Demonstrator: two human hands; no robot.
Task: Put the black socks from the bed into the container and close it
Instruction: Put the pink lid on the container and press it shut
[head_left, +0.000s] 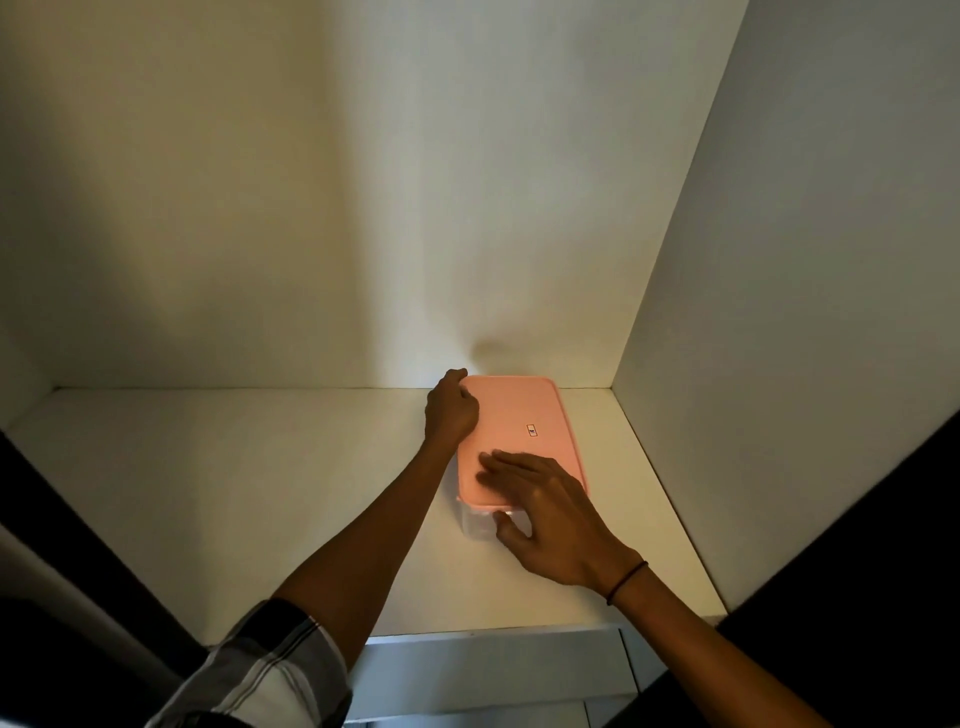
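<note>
A clear plastic container (475, 525) with a pink lid (519, 415) stands on a white shelf, its far end against the back wall. The lid lies flat on top of it. My left hand (449, 410) curls around the lid's far left edge. My right hand (550, 512) rests on the lid's near end, fingers spread on top and thumb against the container's clear front. No socks or bed are in view; the container's contents cannot be made out.
The white shelf (260, 493) sits inside a cupboard with a back wall (363, 208) and a right side wall (805, 312). Dark door edges frame the opening at the lower left and lower right. A white drawer front (493, 670) lies below the shelf edge.
</note>
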